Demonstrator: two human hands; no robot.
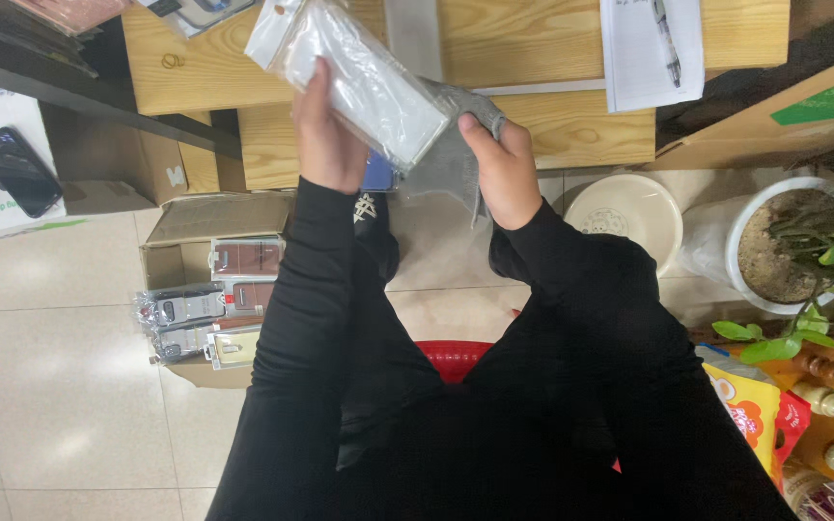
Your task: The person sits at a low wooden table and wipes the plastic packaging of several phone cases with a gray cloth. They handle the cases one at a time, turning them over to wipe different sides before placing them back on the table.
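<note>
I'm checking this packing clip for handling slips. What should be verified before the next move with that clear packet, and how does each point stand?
1. Left hand has a grip on the clear plastic packet: ok.
2. Right hand holds the grey pouch at the packet's lower end: ok.
3. Packet sealed: cannot tell.
4. Packet's contents: cannot tell, glare hides them.
5. Cardboard box of packaged cases stands open on the floor beside the left arm: ok.
6. Wooden bench ahead has bare surface: ok.

Long black sleeves to the wrists, bare hands, black trousers, perhaps small white emblem
</note>
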